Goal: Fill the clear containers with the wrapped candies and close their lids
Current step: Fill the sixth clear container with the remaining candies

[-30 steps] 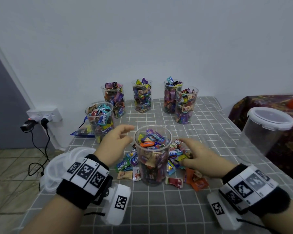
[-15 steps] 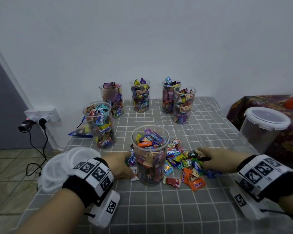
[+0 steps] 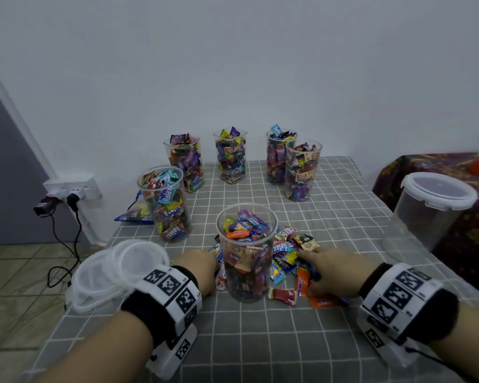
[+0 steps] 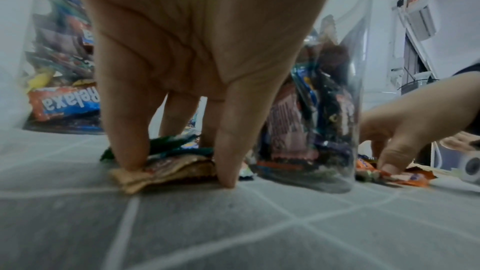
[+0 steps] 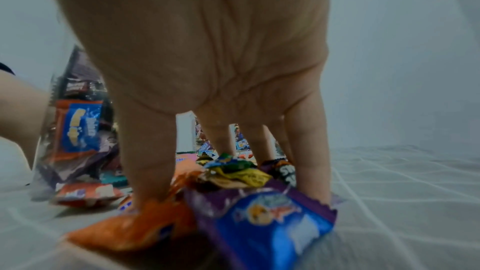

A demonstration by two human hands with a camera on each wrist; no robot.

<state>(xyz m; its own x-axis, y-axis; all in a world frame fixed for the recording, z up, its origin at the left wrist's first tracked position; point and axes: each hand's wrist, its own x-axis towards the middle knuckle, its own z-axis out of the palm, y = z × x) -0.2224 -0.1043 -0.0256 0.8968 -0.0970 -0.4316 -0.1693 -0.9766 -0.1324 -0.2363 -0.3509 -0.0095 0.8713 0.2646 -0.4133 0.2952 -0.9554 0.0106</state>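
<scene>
Currently, loose candies (image 3: 288, 261) beside the front-edge container (image 3: 246, 255) are pinched by the left hand (image 4: 197, 52) and right hand (image 5: 207, 52).

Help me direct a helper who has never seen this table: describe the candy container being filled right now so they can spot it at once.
On the grey checked tablecloth, skip the five filled cups at the back and left. The nearest clear cup stands alone between the left hand and right hand. Only it has loose wrapped candies scattered round its base.
</scene>
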